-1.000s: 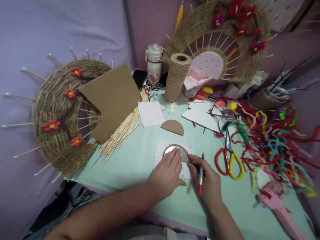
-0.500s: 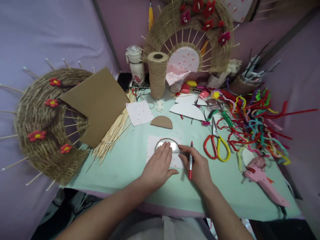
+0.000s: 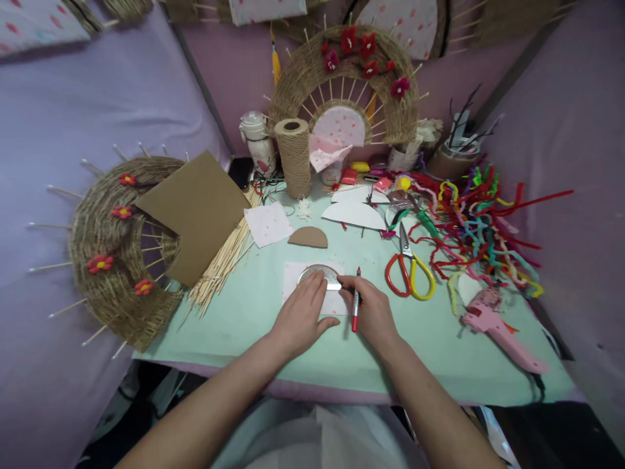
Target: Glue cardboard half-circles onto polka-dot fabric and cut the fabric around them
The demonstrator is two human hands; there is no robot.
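Where the left hand [image 3: 300,316] rests, the protractor [image 3: 331,278] lies partly underneath.

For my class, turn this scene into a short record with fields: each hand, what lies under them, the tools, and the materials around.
Left hand: laid over the protractor
Right hand: holds a marker, fingertips at the protractor's right end
Under the protractor: dotted sheet
Tools at right: scissors, pink glue gun
Just beyond the sheet: brown half-disc
Farther back: twine spool
At left: woven piece, partly covered by cardboard
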